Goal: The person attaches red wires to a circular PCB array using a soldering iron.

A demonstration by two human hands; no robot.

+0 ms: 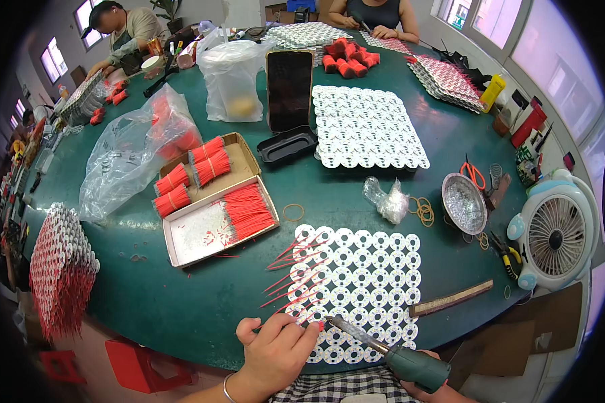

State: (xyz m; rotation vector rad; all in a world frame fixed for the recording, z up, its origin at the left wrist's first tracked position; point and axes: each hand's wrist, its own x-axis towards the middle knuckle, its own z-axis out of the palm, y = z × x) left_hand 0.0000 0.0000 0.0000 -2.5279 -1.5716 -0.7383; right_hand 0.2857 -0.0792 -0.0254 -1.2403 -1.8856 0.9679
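A panel of round white circuit boards (362,277) lies in front of me, each disc with a dark centre. Several thin red wires (290,274) stick out from its left columns. My left hand (275,352) is closed in a pinch over the panel's lower left, with a bit of red wire at its fingertips. From the lower right, my right hand (427,363), mostly hidden behind the handle, grips a soldering iron (413,366) with a green handle. The iron's tip is at the panel, close beside my left fingertips.
Left stands an open cardboard box (272,225) with cut red wires and bundles, beside a plastic bag (131,151). Beyond are a phone (289,91), a black tray (287,145) and stacked panels (366,127). Right are a metal bowl (464,203), pliers (507,256) and a fan (554,232). Two people sit across.
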